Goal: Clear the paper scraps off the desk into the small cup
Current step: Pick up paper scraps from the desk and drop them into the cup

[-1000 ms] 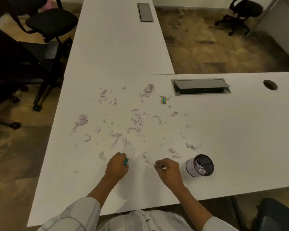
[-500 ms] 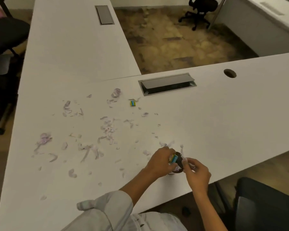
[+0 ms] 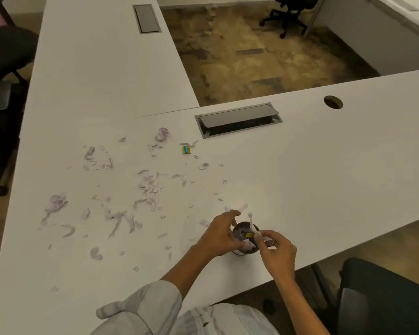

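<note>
one small dark round cup (image 3: 242, 250) stuffed with scraps, two hands over it, left hand (image 3: 218, 234) fingers loosely spread, right hand (image 3: 277, 250) pinching a white paper scrap (image 3: 266, 238), dozens of pale lilac paper scraps (image 3: 148, 187) on the white desk (image 3: 324, 170)

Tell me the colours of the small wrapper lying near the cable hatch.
The small wrapper is yellow with a blue middle; the head view shows it.

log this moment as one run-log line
left hand: over cup, fingers loose | right hand: pinching scrap at cup rim | desk: many scraps left

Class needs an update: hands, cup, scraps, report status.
Left hand open over small cup. Right hand pinching scrap at rim. Many paper scraps remain on desk.
</note>
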